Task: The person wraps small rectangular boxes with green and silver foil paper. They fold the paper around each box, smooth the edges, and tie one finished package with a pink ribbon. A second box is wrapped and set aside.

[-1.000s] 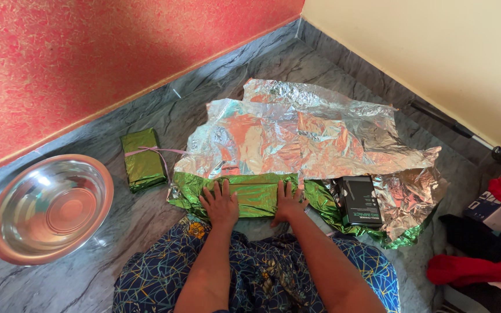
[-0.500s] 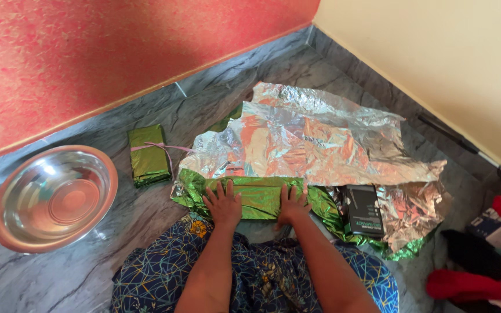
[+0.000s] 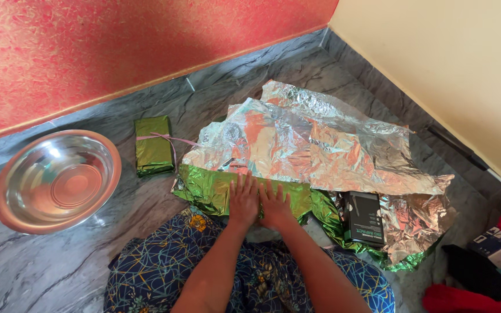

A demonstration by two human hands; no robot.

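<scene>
Person sits on the grey marble floor (image 3: 42,272), both hands flat and side by side on a folded band of green foil wrapping paper (image 3: 210,188). Left hand (image 3: 243,200) and right hand (image 3: 275,206) touch each other at the thumbs, fingers spread and pointing away from the body, palms down, holding nothing, just pressing. The green band lies directly under and ahead of the hands, long axis running left to right across the lap, sticking out further on the left hand's side. Beyond the fingertips the silver reverse of the sheet (image 3: 320,145) rises crumpled and spreads toward the wall corner. Both forearms come in straight from the body, converging at the wrists, elbows low over a blue patterned garment (image 3: 158,278). A small black box (image 3: 365,217) rests on the foil just right of the right hand. A finished green-wrapped parcel with a pink ribbon (image 3: 153,145) lies well to the left, near a steel bowl (image 3: 56,179). Red and dark clothes (image 3: 482,278) sit at far right.
</scene>
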